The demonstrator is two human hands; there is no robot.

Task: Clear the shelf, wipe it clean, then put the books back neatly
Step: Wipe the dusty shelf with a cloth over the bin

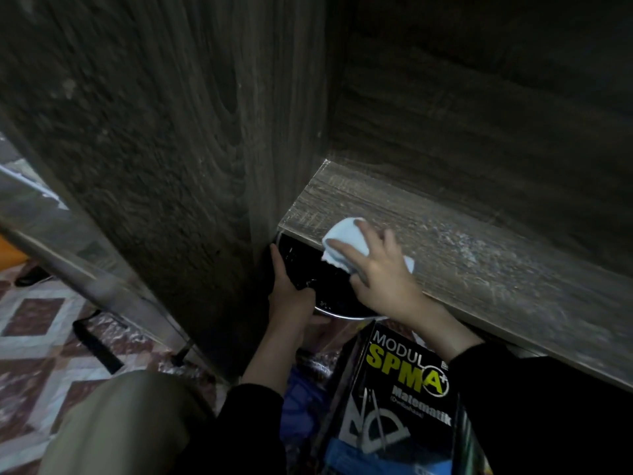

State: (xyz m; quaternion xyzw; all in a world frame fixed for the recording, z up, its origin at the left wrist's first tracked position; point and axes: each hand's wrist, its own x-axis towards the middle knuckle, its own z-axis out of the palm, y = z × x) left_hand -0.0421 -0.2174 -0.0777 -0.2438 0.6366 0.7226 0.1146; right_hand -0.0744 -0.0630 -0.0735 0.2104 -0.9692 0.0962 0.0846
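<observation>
Black round container [308,269] — maths book [407,389] beside

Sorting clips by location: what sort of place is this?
Likely a room in a home: a wooden bookshelf being wiped with a cloth, a patterned floor mat beside it, a maths workbook below.

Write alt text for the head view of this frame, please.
A person's right hand presses a pale blue cloth on the dusty front edge of a dark wooden shelf, while the left hand grips a round dark pan just below that edge. A black maths workbook shows beneath.
</observation>
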